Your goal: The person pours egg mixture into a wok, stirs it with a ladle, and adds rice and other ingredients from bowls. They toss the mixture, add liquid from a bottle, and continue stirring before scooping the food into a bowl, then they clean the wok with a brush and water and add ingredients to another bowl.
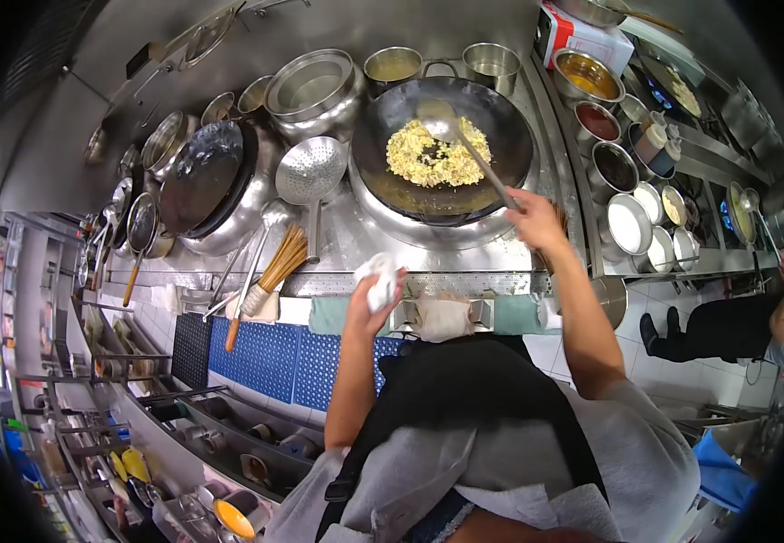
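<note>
In front of me, a large black wok (pixel 383 172) sits on the steel range, with yellow fried rice (pixel 455 167) spread in a ring inside it. My right hand (pixel 537 220) is closed round the handle of a long wok ladle (pixel 478 156). The ladle's bowl rests at the far side of the rice. My left hand (pixel 369 308) grips a bunched white cloth (pixel 379 281) in front of the range, apart from the wok. Left of the wok, a perforated skimmer (pixel 311 170) lies with its handle toward me.
A bamboo brush (pixel 282 258) lies by the front edge on the left, near a second dark wok (pixel 202 172). Steel pots (pixel 490 65) line the back. Sauce and seasoning containers (pixel 628 223) stand at right. Another person (pixel 736 330) stands at far right by another stove.
</note>
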`<action>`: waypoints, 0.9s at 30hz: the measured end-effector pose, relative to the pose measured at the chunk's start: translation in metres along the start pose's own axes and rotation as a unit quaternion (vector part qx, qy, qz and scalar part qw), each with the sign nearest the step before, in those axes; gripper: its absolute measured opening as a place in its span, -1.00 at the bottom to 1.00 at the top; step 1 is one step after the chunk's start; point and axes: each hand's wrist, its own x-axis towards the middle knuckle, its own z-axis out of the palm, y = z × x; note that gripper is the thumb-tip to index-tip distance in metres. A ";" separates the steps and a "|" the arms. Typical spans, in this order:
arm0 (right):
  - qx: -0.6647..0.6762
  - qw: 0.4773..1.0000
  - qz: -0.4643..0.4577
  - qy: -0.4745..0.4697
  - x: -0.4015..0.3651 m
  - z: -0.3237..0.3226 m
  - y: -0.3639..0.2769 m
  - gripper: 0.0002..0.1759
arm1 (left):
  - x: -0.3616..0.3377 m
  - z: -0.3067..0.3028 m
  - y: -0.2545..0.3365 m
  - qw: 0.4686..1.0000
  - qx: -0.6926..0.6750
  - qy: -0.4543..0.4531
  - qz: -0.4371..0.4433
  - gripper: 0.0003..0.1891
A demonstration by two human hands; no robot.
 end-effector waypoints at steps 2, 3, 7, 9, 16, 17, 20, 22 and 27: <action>-0.088 0.992 -0.084 0.017 -0.002 0.030 0.006 -0.39 | 0.046 0.026 -0.006 0.997 0.060 0.042 -0.034 -0.56; -0.132 0.982 -0.128 0.028 -0.003 0.039 0.009 -0.39 | 0.059 0.066 -0.010 0.986 0.107 0.125 -0.013 -0.59; -0.163 0.980 -0.097 -0.054 -0.080 -0.016 -0.004 -0.34 | 0.129 0.096 -0.015 0.977 0.130 0.151 -0.070 -0.66; -0.210 0.968 -0.125 -0.055 -0.117 -0.060 -0.017 -0.34 | 0.167 0.089 -0.025 0.973 0.038 0.194 -0.116 -0.72; -0.120 0.978 -0.156 -0.064 -0.098 -0.149 0.003 -0.28 | 0.011 0.132 -0.123 0.969 0.059 0.239 -0.019 -0.68; -0.074 0.981 -0.167 -0.065 -0.108 -0.159 0.008 -0.28 | -0.030 0.159 -0.133 0.980 0.000 0.198 0.008 -0.68; -0.045 0.982 -0.140 -0.119 -0.135 -0.192 0.010 -0.27 | -0.050 0.190 -0.128 0.966 -0.077 0.240 0.058 -0.75; -0.078 0.977 -0.150 -0.132 -0.133 -0.186 0.025 -0.27 | -0.050 0.205 -0.105 0.958 -0.117 0.242 0.100 -0.83; -0.042 0.956 -0.207 -0.205 -0.098 -0.133 0.063 -0.39 | -0.116 0.234 -0.107 0.938 -0.096 0.224 0.245 -0.77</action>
